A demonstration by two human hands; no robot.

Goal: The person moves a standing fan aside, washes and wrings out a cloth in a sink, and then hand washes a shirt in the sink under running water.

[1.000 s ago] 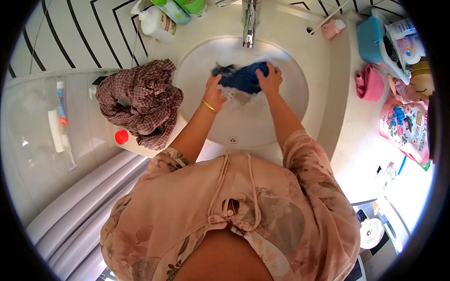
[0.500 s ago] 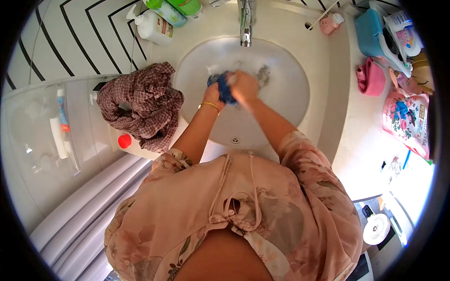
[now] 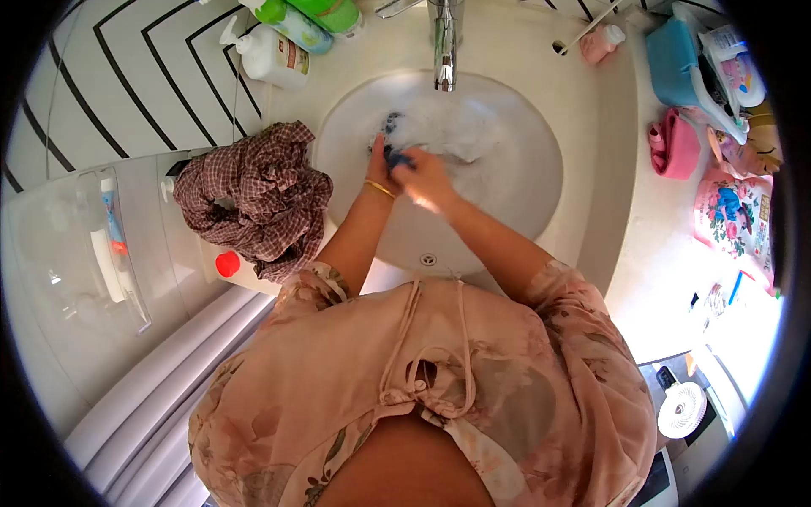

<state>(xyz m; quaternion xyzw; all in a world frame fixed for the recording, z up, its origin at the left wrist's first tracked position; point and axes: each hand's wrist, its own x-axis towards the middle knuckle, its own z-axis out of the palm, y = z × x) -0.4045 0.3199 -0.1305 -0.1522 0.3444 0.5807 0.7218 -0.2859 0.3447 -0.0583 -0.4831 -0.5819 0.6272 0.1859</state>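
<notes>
Over the white sink basin [image 3: 528,182], a dark blue wet cloth [image 3: 395,157] is bunched between my two hands. My left hand [image 3: 381,168], with a yellow bangle at the wrist, grips it from the left. Pressed against it from the right is my right hand [image 3: 429,181], slightly blurred, its fingers curled over the cloth. Part of the cloth is hidden by the fingers, and a darker bit shows above the left hand. Cloudy, sudsy water lies in the basin below the chrome faucet [image 3: 445,59].
A crumpled brown checked garment [image 3: 253,198] lies left of the basin, beside a red cap [image 3: 227,264]. Behind it stand a white pump bottle [image 3: 274,57] and green bottles [image 3: 329,15]. On the right are a pink bottle [image 3: 598,46], a blue basket [image 3: 673,63] and a pink cloth [image 3: 676,145].
Both hands have shifted slightly left and down, and less of the blue cloth shows between them. The dark patch in the water right of the hands has given way to pale suds.
</notes>
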